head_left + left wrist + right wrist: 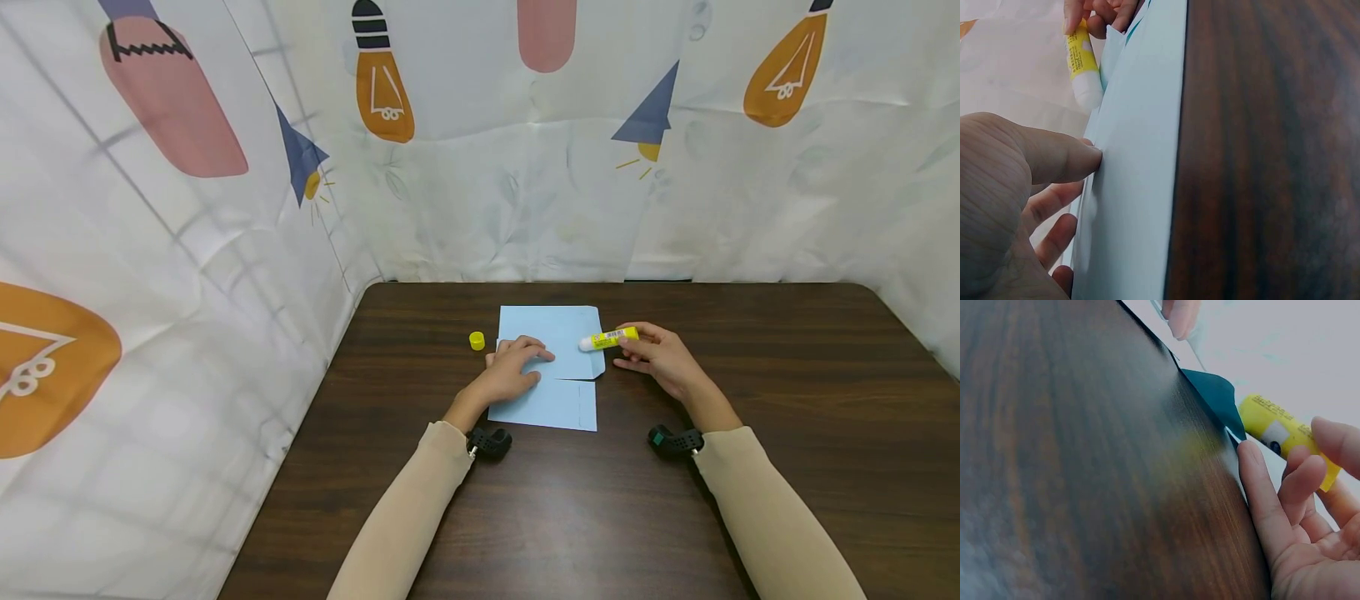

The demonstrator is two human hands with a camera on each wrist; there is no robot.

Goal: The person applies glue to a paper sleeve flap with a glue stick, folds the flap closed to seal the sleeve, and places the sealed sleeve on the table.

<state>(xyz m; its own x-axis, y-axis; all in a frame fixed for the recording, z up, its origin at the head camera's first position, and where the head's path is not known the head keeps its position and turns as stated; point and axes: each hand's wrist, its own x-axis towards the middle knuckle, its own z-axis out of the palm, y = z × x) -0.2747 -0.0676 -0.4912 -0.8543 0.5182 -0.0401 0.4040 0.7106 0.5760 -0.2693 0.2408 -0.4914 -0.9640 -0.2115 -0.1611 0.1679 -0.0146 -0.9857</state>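
Observation:
A light blue sheet of paper (551, 321) lies on the table, with a corner-trimmed flap along its right side and a lower panel (555, 404) below a slit. My left hand (513, 369) rests on its left part, fingers and thumb pressing it down. In my right hand (663, 360), thumb and fingers pinch a yellow glue stick (618, 337). Its white end points left over the flap. The left wrist view shows that white end of the glue stick (1088, 90) close to the paper's edge; whether it touches is unclear. Beside the paper, at left, sits a yellow cap (477, 340).
The dark wooden table (577, 517) reaches to white printed curtains (480, 200) at the back and left. Each wrist wears a black band-mounted device, one left (489, 443) and one right (675, 440).

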